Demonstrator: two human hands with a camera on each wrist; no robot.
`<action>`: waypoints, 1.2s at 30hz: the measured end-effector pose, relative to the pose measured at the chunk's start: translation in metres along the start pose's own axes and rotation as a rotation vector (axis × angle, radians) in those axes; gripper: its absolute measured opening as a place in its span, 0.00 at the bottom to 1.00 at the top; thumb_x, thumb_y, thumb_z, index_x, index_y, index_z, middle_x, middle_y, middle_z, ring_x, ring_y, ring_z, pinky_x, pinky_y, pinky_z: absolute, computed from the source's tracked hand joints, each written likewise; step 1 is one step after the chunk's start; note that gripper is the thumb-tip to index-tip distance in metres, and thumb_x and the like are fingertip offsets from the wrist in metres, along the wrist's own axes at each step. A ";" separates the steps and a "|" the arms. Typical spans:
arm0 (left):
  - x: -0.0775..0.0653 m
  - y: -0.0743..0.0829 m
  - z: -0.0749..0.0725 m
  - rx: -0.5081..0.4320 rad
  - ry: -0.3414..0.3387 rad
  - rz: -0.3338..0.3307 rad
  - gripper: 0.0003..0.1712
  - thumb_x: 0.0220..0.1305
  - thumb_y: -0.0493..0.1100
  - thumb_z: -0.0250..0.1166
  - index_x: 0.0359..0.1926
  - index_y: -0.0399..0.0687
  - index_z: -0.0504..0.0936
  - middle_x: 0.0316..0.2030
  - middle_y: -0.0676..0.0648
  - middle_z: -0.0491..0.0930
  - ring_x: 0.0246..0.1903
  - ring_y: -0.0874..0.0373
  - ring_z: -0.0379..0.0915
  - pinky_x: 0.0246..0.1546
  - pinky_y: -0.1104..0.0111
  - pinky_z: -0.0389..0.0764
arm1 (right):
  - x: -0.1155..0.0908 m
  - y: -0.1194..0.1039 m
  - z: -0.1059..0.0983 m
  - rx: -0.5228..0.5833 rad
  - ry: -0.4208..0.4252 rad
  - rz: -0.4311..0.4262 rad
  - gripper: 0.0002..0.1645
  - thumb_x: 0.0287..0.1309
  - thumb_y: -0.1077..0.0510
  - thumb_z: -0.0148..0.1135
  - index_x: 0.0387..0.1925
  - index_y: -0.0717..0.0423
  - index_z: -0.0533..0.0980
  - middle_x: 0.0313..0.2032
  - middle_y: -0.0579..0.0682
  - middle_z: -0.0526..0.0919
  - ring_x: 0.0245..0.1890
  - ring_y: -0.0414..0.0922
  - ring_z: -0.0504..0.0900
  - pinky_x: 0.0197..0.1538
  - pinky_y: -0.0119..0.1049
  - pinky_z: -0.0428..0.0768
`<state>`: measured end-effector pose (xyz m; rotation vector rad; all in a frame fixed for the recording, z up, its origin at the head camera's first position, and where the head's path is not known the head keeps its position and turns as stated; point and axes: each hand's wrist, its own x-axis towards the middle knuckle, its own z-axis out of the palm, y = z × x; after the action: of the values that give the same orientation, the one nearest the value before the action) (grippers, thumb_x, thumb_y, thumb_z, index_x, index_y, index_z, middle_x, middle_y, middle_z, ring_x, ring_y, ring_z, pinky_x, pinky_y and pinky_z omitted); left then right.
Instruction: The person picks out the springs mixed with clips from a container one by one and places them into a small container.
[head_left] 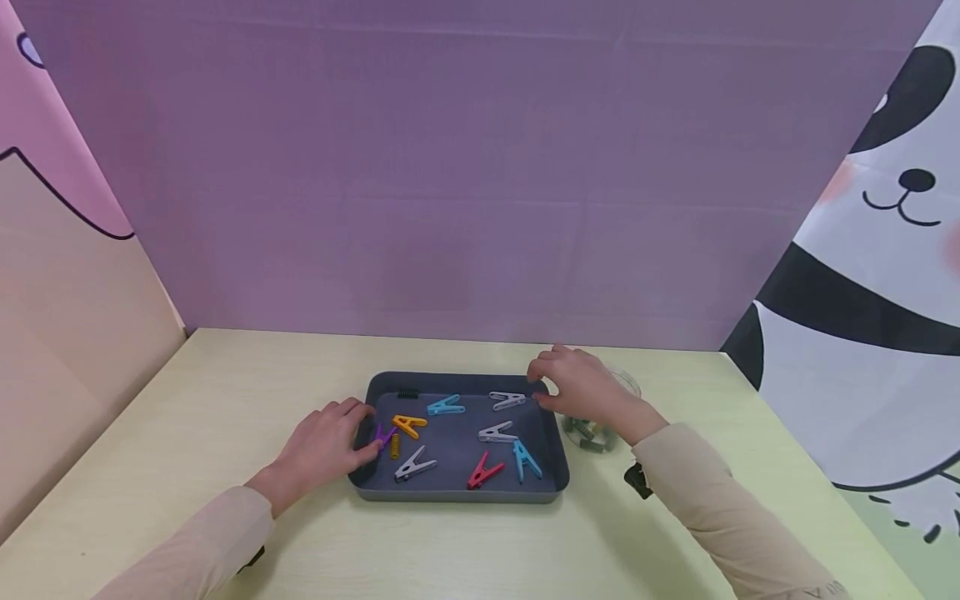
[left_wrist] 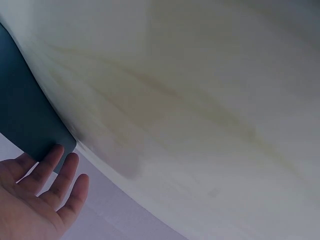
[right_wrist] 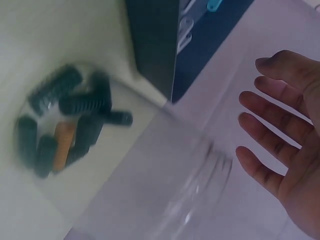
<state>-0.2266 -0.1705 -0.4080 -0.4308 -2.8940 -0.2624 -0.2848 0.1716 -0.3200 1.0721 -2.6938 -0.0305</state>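
A dark grey tray (head_left: 457, 495) holds several clothes pegs: a purple peg (head_left: 385, 435), a yellow peg (head_left: 408, 423), a red peg (head_left: 483, 472), two blue ones and three pale grey ones. A black coil spring (head_left: 408, 393) and a yellow coil spring (head_left: 395, 447) lie among them. At the tray's left side is my left hand (head_left: 318, 446), fingers spread by the rim and thumb close to the purple peg. Over the back right corner, my right hand (head_left: 581, 383) has loosely bent fingers, with nothing between them.
Right of the tray, partly behind my right hand and forearm, stands a clear jar (head_left: 592, 436). Inside it are several dark green coils (right_wrist: 55, 90) and an orange one (right_wrist: 63, 145). A purple cloth (head_left: 480, 167) rises behind the pale wooden table (head_left: 450, 550).
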 end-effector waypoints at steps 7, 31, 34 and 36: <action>0.000 -0.001 0.001 0.000 0.010 0.006 0.28 0.51 0.59 0.63 0.48 0.46 0.77 0.46 0.45 0.77 0.43 0.51 0.74 0.43 0.58 0.78 | 0.011 -0.017 0.009 0.024 -0.012 -0.067 0.14 0.45 0.57 0.67 0.38 0.51 0.79 0.36 0.45 0.82 0.38 0.43 0.76 0.42 0.40 0.77; 0.000 -0.004 0.003 0.010 0.029 0.019 0.26 0.52 0.56 0.62 0.49 0.47 0.76 0.46 0.46 0.77 0.42 0.51 0.74 0.41 0.59 0.78 | 0.047 -0.073 0.033 -0.061 -0.111 -0.301 0.17 0.49 0.49 0.65 0.43 0.47 0.78 0.40 0.40 0.81 0.40 0.40 0.75 0.45 0.36 0.77; 0.000 -0.003 0.003 0.010 0.033 0.020 0.26 0.52 0.56 0.63 0.48 0.47 0.76 0.46 0.46 0.77 0.42 0.51 0.74 0.41 0.59 0.78 | 0.051 -0.080 0.035 -0.053 -0.144 -0.296 0.18 0.50 0.48 0.65 0.44 0.46 0.78 0.42 0.40 0.81 0.42 0.40 0.74 0.46 0.36 0.76; 0.000 -0.004 0.003 0.013 0.035 0.021 0.26 0.52 0.56 0.63 0.48 0.47 0.76 0.46 0.46 0.77 0.42 0.51 0.74 0.41 0.59 0.78 | 0.053 -0.084 0.036 -0.043 -0.160 -0.302 0.18 0.50 0.48 0.65 0.44 0.46 0.78 0.42 0.40 0.81 0.42 0.39 0.74 0.45 0.35 0.76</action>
<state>-0.2277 -0.1734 -0.4111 -0.4495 -2.8542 -0.2448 -0.2739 0.0719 -0.3527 1.5106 -2.6251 -0.2348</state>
